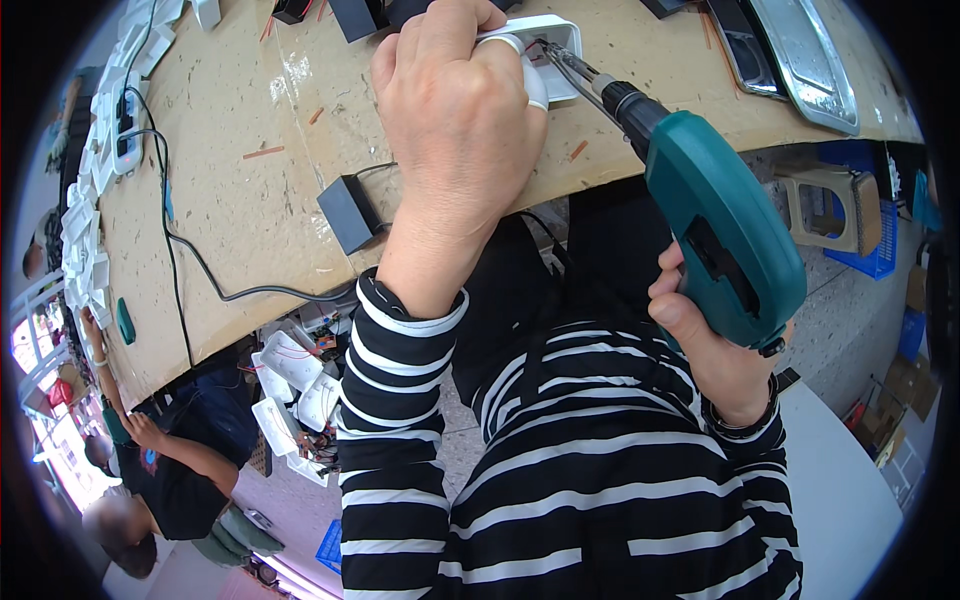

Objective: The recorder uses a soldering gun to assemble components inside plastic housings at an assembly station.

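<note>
My right hand (705, 345) is wrapped round the handle of a green soldering gun (725, 220). Its metal tip and thin feed tube point up and left into a white plastic housing (565, 35) at the far side of the table. Over that housing lies my left hand (455, 110), fingers curled at its near left edge, with white coverings on some fingers. What the fingertips grip is hidden beneath the hand. The tip ends inside the housing, close to small dark wire ends. Beside my left wrist sits a small black box (348, 213) with a thin wire.
The cardboard-covered table (230, 220) carries a black cable (170, 200) and scraps of reddish wire. White housings (85, 240) line its left edge; more lie in a pile (295, 385) below. A clear-lidded tray (815, 65) is at far right. Another person (180, 480) works at left.
</note>
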A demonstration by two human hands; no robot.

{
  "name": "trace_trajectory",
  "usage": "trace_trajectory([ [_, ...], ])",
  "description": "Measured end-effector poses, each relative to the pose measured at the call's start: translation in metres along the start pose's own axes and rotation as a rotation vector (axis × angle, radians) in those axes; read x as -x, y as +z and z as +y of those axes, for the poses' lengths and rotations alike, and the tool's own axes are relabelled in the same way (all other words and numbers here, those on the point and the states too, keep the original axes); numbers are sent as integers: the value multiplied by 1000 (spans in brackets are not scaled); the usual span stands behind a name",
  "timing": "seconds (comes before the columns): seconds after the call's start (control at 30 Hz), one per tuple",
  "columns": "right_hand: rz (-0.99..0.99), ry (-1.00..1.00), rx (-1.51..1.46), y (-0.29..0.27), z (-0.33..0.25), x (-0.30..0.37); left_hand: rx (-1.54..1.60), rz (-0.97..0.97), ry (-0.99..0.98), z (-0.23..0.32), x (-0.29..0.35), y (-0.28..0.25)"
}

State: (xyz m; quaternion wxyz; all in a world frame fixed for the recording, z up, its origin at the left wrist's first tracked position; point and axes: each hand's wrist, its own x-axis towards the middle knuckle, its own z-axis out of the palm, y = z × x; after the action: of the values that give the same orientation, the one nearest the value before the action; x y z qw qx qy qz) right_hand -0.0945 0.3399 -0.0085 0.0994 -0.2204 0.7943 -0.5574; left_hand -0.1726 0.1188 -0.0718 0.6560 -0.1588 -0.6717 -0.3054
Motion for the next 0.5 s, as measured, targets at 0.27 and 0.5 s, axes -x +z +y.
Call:
trace_trajectory([
  [0.27,-171,13,72,-9,-1,1,-30,-27,10,1,0,-3],
  [0.5,-177,2,83,-9,-1,0,-55,-64,5,3,-2,-4],
])
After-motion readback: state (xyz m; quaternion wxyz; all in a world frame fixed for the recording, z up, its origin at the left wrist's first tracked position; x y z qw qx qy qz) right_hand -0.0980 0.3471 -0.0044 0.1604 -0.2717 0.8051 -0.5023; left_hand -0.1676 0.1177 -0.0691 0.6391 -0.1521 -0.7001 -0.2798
